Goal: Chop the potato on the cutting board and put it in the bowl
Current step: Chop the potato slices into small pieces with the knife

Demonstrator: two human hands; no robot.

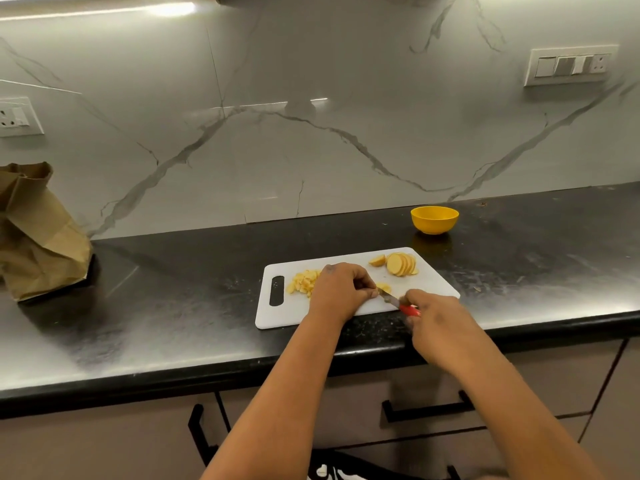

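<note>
The black counter (173,306) runs across the view, below a grey marble wall (311,116). At its far left stands a crumpled brown paper bag (38,233). The white cutting board (433,289) lies near the front edge of the counter, its long axis going left to right, with the handle slot (276,291) at the left end.

Behind the board's right end, apart from it, a yellow bowl (434,220) stands upright on the counter. I cannot see inside it.

The left hand (341,289) rests on the middle of the board with curled fingers, and its grip pins a small potato piece (384,288) at the fingertips. The right hand (434,317) holds the red handle of a knife (398,303); its grip is closed around this handle. The blade points up and to the left, toward the left fingertips, and meets the potato piece there.

At the far right corner of the board, a row of round potato slices (401,264) leans together, the row going left to right, with one end piece (377,260) just beside it. A heap of chopped potato (304,281) lies left of the left hand
</note>
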